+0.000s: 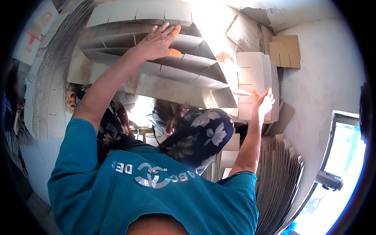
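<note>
A cardboard divider grid of crossed, slotted strips lies in front of me on the work surface. My left hand reaches over its far part, fingers stretched out and thumb apart, resting on or just above the strip edges. Orange covers wrap its thumb and a fingertip. Off to the right, my right hand is at a stack of slotted cardboard sheets, thumb and forefinger apart. Whether its fingers touch the outer sheet I cannot tell. A pale strip tip juts out between the grid and this hand.
More slotted cardboard lies beyond the grid. Long strips are stacked at the left. Brown cardboard pieces lean by the right wall. Many upright sheets crowd the lower right, near a bright window. My patterned trouser knees are below the grid.
</note>
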A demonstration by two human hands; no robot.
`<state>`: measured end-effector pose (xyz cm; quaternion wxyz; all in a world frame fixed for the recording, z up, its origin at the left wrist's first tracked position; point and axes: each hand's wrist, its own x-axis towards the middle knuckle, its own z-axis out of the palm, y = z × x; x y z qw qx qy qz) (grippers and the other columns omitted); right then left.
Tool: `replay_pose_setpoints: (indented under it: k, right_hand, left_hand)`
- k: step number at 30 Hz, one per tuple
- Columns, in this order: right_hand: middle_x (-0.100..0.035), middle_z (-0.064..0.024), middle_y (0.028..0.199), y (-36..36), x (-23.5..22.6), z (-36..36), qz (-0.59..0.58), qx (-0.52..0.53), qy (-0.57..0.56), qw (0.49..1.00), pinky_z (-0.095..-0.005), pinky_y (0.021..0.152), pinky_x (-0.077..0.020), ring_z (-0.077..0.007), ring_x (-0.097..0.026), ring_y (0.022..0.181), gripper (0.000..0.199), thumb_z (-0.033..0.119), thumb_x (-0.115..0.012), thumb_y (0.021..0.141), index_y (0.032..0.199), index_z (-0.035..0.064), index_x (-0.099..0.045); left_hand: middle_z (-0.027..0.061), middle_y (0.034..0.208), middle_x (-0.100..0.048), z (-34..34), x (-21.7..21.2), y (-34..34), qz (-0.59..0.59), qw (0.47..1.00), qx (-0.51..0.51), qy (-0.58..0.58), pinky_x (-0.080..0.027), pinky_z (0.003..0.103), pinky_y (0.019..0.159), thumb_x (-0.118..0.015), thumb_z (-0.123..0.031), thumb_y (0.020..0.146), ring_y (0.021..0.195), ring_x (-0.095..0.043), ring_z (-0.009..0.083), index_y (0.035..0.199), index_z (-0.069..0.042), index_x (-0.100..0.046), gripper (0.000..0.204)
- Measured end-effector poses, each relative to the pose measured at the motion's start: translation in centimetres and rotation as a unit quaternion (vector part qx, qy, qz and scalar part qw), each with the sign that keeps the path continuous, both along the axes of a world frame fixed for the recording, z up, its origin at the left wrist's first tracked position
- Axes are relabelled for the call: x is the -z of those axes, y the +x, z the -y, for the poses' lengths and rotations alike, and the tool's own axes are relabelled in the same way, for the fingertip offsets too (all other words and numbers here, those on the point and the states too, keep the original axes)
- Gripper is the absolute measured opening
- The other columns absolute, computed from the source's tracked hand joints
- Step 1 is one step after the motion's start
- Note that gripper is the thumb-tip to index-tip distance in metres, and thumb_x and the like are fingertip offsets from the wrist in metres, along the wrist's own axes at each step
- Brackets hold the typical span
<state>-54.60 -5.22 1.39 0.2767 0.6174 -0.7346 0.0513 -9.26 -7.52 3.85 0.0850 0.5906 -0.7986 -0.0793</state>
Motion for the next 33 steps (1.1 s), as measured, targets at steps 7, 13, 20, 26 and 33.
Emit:
replay_pose_setpoints:
  k: [7, 13, 20, 26, 33]
  right_hand:
    - [-0.055, -0.0127, 0.105, -6.1, 2.8, -1.5, 0.066, 0.004, 0.094, 0.993, -0.0440, 0.085, -0.0435, -0.0327, -0.051, 0.102, 0.059, 0.035, -0.077, 0.069, 0.112, 0.0047, -0.051]
    - [-0.058, -0.0104, 0.103, -5.6, 1.6, -0.9, 0.175, 0.041, 0.058, 0.982, -0.0439, 0.080, -0.0460, -0.0319, -0.053, 0.096, 0.050, 0.033, -0.082, 0.063, 0.093, 0.0081, -0.051]
    - [-0.058, -0.0136, 0.082, -8.2, 2.5, 0.0, 0.157, -0.017, 0.034, 0.987, -0.0376, 0.067, -0.0458, -0.0266, -0.058, 0.076, 0.046, 0.033, -0.081, 0.065, 0.085, 0.0048, -0.051]
    - [-0.050, -0.0097, 0.062, -9.4, 1.6, -0.7, 0.285, 0.006, 0.038, 0.958, -0.0404, 0.056, -0.0405, -0.0287, -0.047, 0.056, 0.042, 0.035, -0.076, 0.069, 0.072, 0.0050, -0.047]
    - [-0.052, -0.0027, 0.063, -0.1, -8.6, -2.1, 0.352, -0.055, -0.180, 0.917, -0.0259, 0.055, -0.0387, -0.0136, -0.046, 0.056, 0.029, 0.028, -0.068, 0.084, 0.087, 0.0029, -0.054]
  left_hand:
    - [0.0119, 0.140, -0.043, -3.6, -1.4, 1.0, -0.175, 0.976, -0.012, -0.127, -0.033, 0.040, 0.108, -0.069, -0.033, 0.080, 0.133, -0.034, 0.0282, 0.141, -0.011, -0.036, 0.073]
    - [0.0121, 0.119, -0.059, -7.9, -1.7, 1.0, -0.153, 0.972, 0.051, -0.171, -0.043, 0.037, 0.096, -0.071, -0.017, 0.077, 0.114, -0.051, 0.0273, 0.128, -0.004, -0.051, 0.056]
    - [0.0124, 0.080, -0.062, -8.3, 0.7, 1.5, -0.121, 0.971, 0.160, -0.130, -0.047, 0.038, 0.072, -0.065, -0.003, 0.074, 0.077, -0.056, 0.0284, 0.096, 0.003, -0.062, 0.023]
    - [0.0120, 0.071, -0.059, -9.2, 0.6, 1.1, -0.132, 0.981, 0.133, -0.052, -0.047, 0.039, 0.068, -0.063, -0.004, 0.074, 0.075, -0.057, 0.0289, 0.087, 0.000, -0.062, 0.014]
    - [0.0125, 0.085, -0.060, -10.6, 0.0, 1.1, -0.211, 0.974, 0.055, -0.061, -0.047, 0.039, 0.073, -0.071, -0.010, 0.074, 0.081, -0.058, 0.0287, 0.105, -0.004, -0.065, 0.031]
